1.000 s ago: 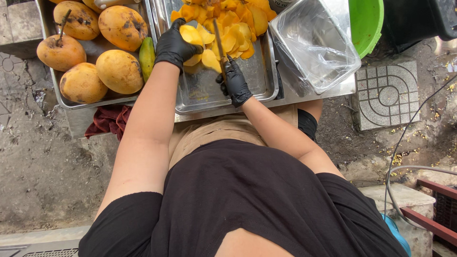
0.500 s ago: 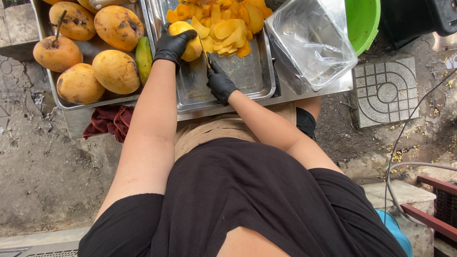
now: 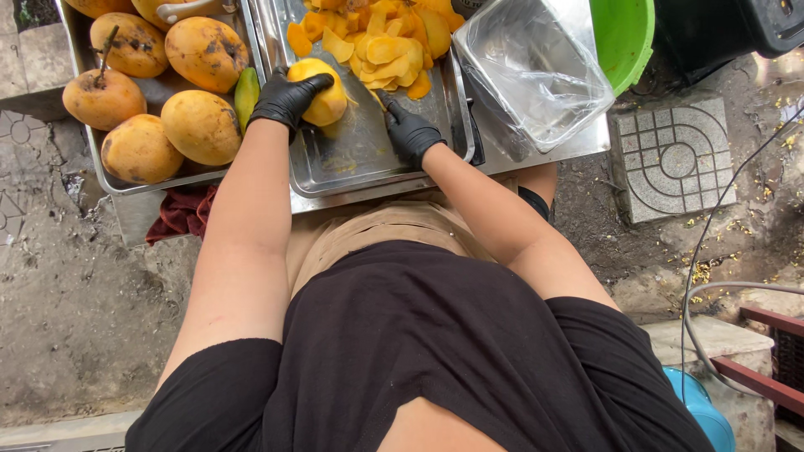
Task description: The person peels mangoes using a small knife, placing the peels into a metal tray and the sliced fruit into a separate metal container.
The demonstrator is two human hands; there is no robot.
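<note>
We see the left hand (image 3: 285, 99), black-gloved, w/ fingers curled over a peeled yellow mango (image 3: 319, 85) in the upper centre of the frame, pressing it onto the steel tray (image 3: 352, 163); thumb side wraps the top of the fruit. The mango's long axis runs roughly upper left to lower right, its rounder end toward the pile of mango slices (image 3: 381, 46) at the top of the tray. The right hand (image 3: 410, 130), also gloved, is closed around a knife handle just right of the mango; the blade is mostly hidden, so we can't tell exactly where its edge sits, tho it points up-left toward the fruit. Whole mangoes (image 3: 201, 125) lie in a second tray (image 3: 92, 155) at upper left, w/ a green mango (image 3: 245, 90) beside the left wrist. A plastic-lined container (image 3: 536, 75) and a green tub (image 3: 624, 33) sit upper right; a red cloth (image 3: 180, 213) hangs below the trays. Vs. half a sec ago: the right hand has shifted right and up, away from the mango's near side, and the left hand + fruit sit a bit lower in frame.
</note>
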